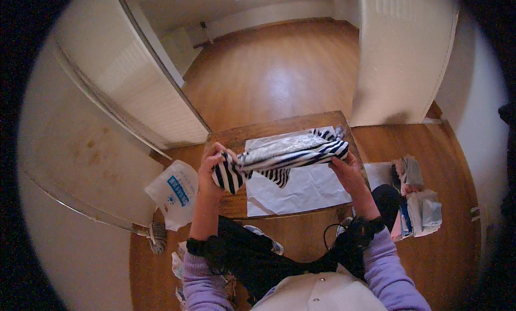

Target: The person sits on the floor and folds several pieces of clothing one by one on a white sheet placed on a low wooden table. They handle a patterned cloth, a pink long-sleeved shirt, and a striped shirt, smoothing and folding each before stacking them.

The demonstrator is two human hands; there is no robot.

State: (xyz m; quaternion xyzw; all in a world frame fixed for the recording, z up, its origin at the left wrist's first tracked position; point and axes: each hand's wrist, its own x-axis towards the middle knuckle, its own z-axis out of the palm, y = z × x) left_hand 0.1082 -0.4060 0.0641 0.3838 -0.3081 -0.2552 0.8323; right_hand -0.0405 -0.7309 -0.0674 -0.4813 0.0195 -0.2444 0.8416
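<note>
A black-and-white striped fabric item [298,153] is stretched between my two hands above a low wooden table. My left hand [213,162] grips its left end, where a bunched part hangs below the fingers. At the other end, my right hand [347,166] pinches the cloth near its lower corner. A grey, shiny layer lies along the upper side of the fabric; I cannot tell whether it is plastic or cloth. One striped flap dangles under the middle. Beneath it, a creased white sheet [298,190] lies on the wooden table [234,206].
A white plastic bag [175,194] with blue printing is left of the table. Folded items, some in clear packaging [423,214], lie on the floor at right. A mop head [157,238] rests by the left wall. Sliding panels [399,57] flank the wooden floor ahead.
</note>
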